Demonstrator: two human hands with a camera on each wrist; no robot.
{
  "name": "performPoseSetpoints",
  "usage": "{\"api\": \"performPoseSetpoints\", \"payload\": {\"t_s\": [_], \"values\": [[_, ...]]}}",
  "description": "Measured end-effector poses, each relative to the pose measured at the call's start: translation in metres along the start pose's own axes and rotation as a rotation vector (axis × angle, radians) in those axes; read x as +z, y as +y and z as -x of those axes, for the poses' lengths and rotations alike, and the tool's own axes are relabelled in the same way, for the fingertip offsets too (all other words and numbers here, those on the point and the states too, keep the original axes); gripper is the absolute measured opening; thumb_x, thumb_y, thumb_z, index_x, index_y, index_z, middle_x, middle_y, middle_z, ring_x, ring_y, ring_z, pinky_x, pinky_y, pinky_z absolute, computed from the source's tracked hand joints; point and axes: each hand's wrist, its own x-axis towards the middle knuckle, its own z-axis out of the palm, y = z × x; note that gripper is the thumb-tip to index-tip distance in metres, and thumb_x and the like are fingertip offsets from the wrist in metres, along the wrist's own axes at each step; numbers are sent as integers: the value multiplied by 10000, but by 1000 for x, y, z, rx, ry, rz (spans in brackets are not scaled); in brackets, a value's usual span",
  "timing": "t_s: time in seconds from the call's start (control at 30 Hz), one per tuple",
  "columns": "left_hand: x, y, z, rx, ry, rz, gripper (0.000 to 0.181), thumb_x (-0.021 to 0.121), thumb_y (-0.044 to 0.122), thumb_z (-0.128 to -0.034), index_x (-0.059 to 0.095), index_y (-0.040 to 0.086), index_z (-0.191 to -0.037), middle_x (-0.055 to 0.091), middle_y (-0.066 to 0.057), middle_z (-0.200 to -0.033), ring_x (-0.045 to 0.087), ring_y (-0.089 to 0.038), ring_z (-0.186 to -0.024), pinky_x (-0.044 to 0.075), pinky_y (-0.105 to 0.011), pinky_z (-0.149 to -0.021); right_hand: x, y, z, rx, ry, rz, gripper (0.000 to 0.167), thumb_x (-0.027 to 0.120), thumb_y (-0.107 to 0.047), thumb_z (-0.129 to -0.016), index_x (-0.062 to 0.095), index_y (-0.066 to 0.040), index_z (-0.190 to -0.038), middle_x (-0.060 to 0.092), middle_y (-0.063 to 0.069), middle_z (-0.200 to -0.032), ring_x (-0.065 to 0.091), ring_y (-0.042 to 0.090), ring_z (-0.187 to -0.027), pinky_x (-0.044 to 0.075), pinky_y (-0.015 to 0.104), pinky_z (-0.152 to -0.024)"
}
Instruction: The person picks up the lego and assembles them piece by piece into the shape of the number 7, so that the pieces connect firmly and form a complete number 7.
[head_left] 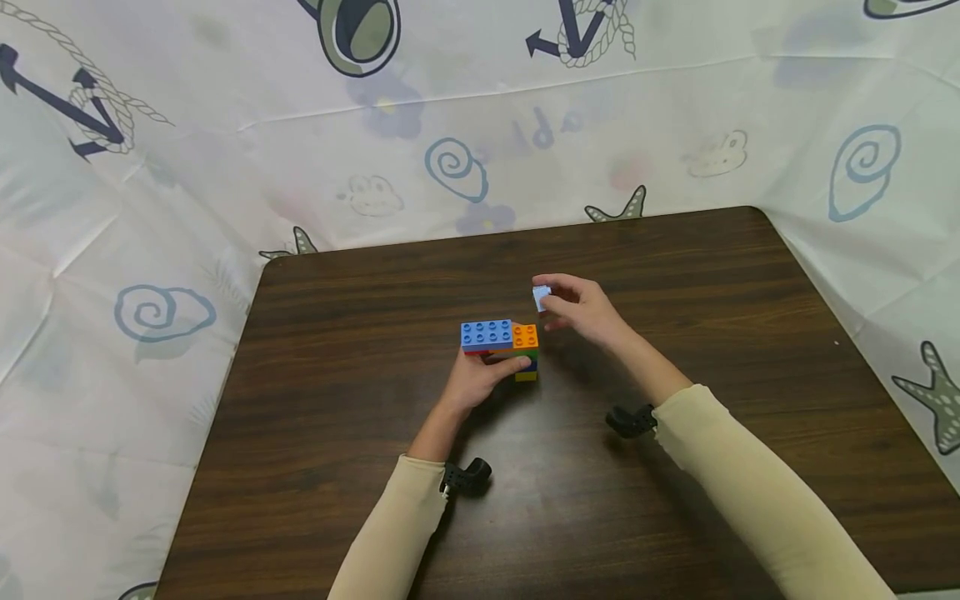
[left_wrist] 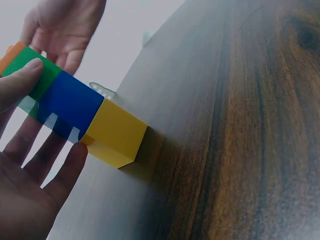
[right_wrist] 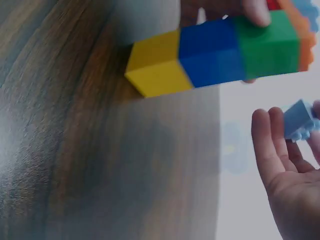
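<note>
My left hand [head_left: 471, 385] grips a toy building-brick model, its thumb pressed on the near side of the column. From the bottom, that column has a yellow brick [left_wrist: 117, 132], a dark blue brick [left_wrist: 71, 105] and a green brick [right_wrist: 270, 45], topped by an orange brick [head_left: 526, 334]. Left of the orange studs lies a long blue brick [head_left: 486, 333], with a bit of red brick [head_left: 476, 352] under it. Beyond the model to the right, my right hand [head_left: 588, 310] pinches a small light blue brick [right_wrist: 297, 121], held apart from the model, its studs facing partly downward.
A dark wood-grain table [head_left: 345, 400] lies under both hands. White cloth [head_left: 247, 183] printed with shells, anchors and starfish hangs behind and beside it. Each wrist carries a black camera mount, one on the left [head_left: 467, 477] and one on the right [head_left: 630, 421].
</note>
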Motion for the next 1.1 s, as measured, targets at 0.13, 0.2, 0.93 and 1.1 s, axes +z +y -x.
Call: {"api": "performPoseSetpoints", "payload": {"t_s": [0.13,0.2,0.93,1.1], "values": [[1,0,-1,15,2,26,457,789,-25,-795,611,-7,-1216,672,-141,-1144,646,-233,-1014,500,-445,-914,2,-13,7,-83,-38,118,430,649,-76,-942,540,-24,-1356,588,180,-1168,584,323,-967,549,426,-824],[2,1,-1,7,6,28,459,784,-34,-798,601,-17,-1218,665,-148,-1149,639,-242,-1024,498,-445,-919,3,-19,11,-119,-57,176,448,666,-92,-934,539,-29,-1359,606,160,-1164,579,290,-974,536,369,-840],[5,28,4,7,-26,48,404,746,-90,-806,594,-86,-1180,653,-178,-1136,614,-248,-1075,492,-452,-939,16,-45,38,-377,-198,808,496,703,-147,-919,555,-74,-1387,606,40,-1211,564,159,-806,484,317,-703],[5,27,6,22,-31,55,398,738,-98,-810,587,-89,-1178,666,-130,-1117,622,-214,-1052,508,-417,-918,20,-49,38,-367,-181,900,484,707,-177,-918,574,-80,-1373,611,37,-1168,577,185,-822,465,309,-709]]}}
